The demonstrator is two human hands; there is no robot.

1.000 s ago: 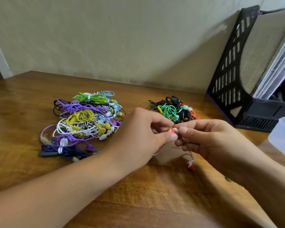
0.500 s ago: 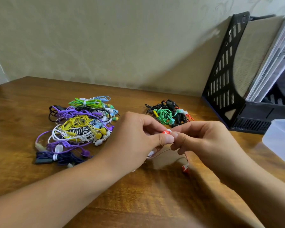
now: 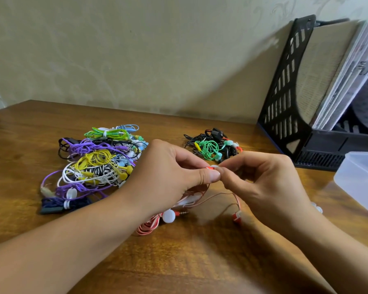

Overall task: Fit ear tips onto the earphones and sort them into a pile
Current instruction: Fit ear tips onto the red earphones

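My left hand [image 3: 170,177] pinches a red-and-white earbud [image 3: 210,167] between thumb and fingers. My right hand [image 3: 261,183] meets it from the right, fingertips closed on a white ear tip [image 3: 215,166] at the bud. The set's thin red cord [image 3: 219,196] loops down to the second red earbud [image 3: 236,216] on the table, and its coiled red-and-white cable with plug [image 3: 157,221] lies under my left wrist. A large pile of coloured earphones [image 3: 94,164] lies to the left. A smaller pile of green and black earphones [image 3: 210,146] lies behind my hands.
The wooden table [image 3: 179,262] meets a pale wall at the back. A black file holder with papers [image 3: 302,92] stands at the back right. A translucent plastic box [image 3: 361,179] sits at the right edge, with small white ear tips [image 3: 317,207] beside it.
My hands have stayed pinched together on the earbud. The view has shifted, and the coiled cable and plug under my left wrist have come into sight.
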